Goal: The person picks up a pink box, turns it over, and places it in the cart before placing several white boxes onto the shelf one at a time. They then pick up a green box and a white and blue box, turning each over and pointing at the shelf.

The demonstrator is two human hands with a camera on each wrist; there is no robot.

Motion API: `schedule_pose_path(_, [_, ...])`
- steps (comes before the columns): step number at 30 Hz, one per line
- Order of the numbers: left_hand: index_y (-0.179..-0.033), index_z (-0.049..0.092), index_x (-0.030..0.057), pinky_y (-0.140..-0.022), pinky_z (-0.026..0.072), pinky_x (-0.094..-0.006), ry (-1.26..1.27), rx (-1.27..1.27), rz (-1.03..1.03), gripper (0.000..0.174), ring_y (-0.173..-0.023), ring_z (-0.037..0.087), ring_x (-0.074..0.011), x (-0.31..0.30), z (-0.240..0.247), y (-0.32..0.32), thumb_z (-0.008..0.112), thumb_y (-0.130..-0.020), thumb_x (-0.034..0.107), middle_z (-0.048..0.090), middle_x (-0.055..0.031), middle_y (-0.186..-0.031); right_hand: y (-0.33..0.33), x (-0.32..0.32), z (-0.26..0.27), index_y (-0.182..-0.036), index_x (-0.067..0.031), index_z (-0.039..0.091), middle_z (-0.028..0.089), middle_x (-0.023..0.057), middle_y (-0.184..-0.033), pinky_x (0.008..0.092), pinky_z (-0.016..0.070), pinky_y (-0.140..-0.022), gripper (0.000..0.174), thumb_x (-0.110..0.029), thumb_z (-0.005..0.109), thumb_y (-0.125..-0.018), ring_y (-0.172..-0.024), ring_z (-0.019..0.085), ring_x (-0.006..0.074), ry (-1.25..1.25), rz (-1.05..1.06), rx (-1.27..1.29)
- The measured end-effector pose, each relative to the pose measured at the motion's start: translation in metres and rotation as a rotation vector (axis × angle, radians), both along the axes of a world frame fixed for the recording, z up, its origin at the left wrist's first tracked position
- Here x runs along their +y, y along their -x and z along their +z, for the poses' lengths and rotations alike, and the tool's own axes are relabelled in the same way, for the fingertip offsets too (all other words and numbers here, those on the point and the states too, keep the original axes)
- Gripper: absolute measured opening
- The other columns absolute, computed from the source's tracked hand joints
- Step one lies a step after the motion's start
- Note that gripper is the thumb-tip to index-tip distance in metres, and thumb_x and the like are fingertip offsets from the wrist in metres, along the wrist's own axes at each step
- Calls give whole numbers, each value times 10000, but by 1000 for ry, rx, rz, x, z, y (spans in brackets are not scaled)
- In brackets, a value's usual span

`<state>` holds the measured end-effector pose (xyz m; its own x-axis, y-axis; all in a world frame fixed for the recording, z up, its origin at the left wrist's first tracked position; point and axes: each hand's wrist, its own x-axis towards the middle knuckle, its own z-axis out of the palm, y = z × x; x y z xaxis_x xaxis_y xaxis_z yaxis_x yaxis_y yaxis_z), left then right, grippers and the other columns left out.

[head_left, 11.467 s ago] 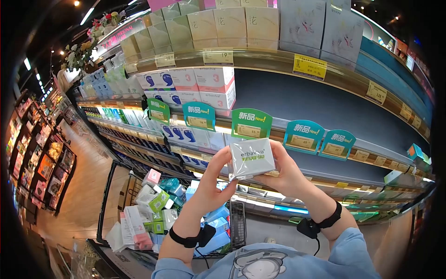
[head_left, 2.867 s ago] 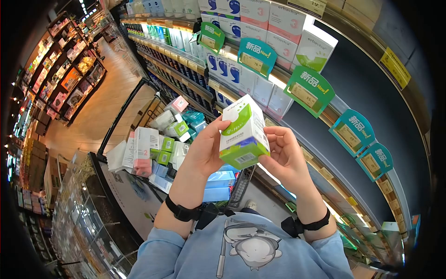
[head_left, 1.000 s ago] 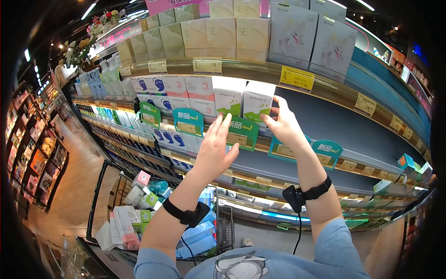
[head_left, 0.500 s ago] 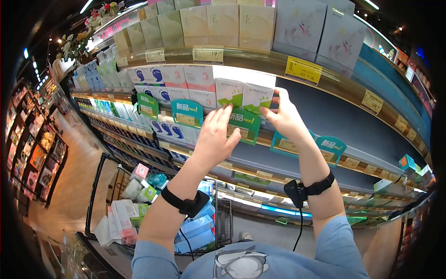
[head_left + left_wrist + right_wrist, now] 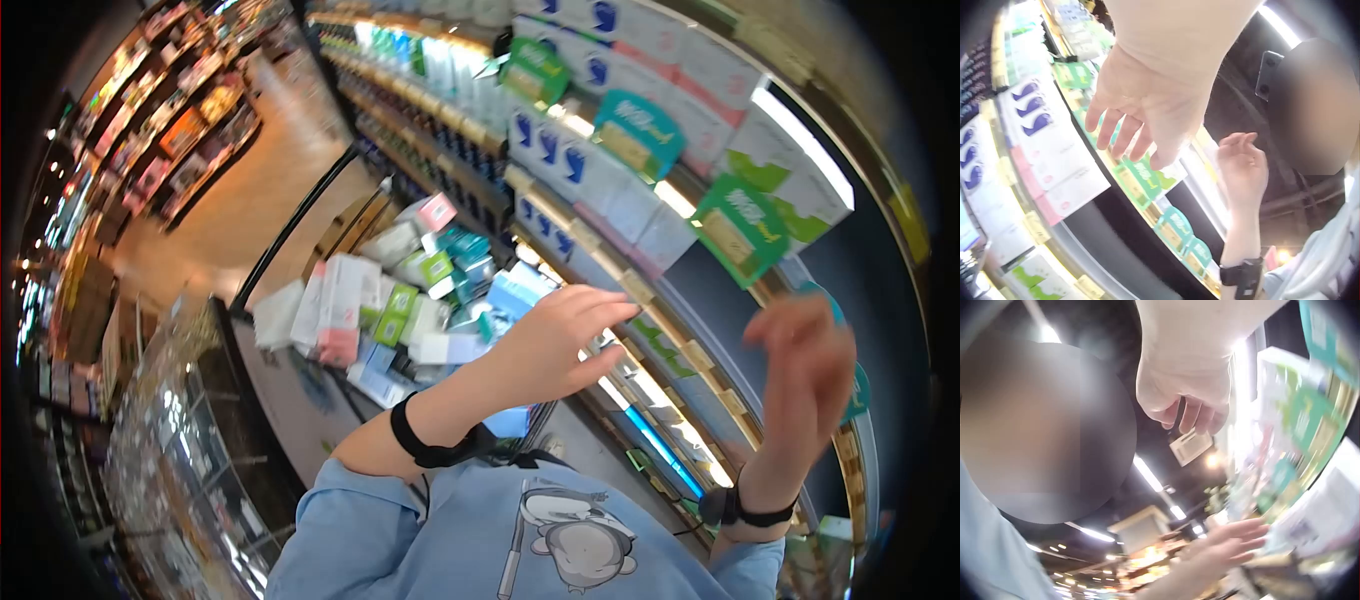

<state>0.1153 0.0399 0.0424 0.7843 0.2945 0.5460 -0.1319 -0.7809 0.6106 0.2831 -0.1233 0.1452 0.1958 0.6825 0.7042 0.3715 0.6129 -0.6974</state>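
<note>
My left hand (image 5: 560, 345) is held in the air between the loaded cart and the shelf, fingers loosely extended, with nothing in it. Blurred by motion, my right hand (image 5: 805, 375) is raised at the shelf front with its fingers bent loosely; the right wrist view shows no object in that hand (image 5: 1185, 387). White-and-green boxes (image 5: 785, 165) stand on the shelf above and behind a green price sign (image 5: 742, 230). To their left are stacked white-and-pink boxes (image 5: 690, 95).
A cart piled with boxes and packets, among them a white-and-pink box (image 5: 347, 300), stands at my left front. Lower shelves hold white boxes with blue footprints (image 5: 547, 150). A clear-lidded bin (image 5: 190, 420) lies at the left, and an aisle floor (image 5: 290, 190) runs beyond the cart.
My hands held a box earlier, then steadied the white-and-green boxes on the shelf. Now both have come away from them, and the head view has turned toward the cart.
</note>
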Motion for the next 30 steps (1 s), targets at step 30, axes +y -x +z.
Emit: schedule_pose_path(30, [-1123, 642, 46, -786, 482, -381, 367, 219, 987, 317, -971, 594, -293, 17, -146, 258, 665, -809, 86, 644, -140, -1072, 158, 190, -94, -781, -47, 571, 573, 65, -818, 317, 451, -732, 144, -91, 705, -812, -772, 558, 222, 698, 568, -199])
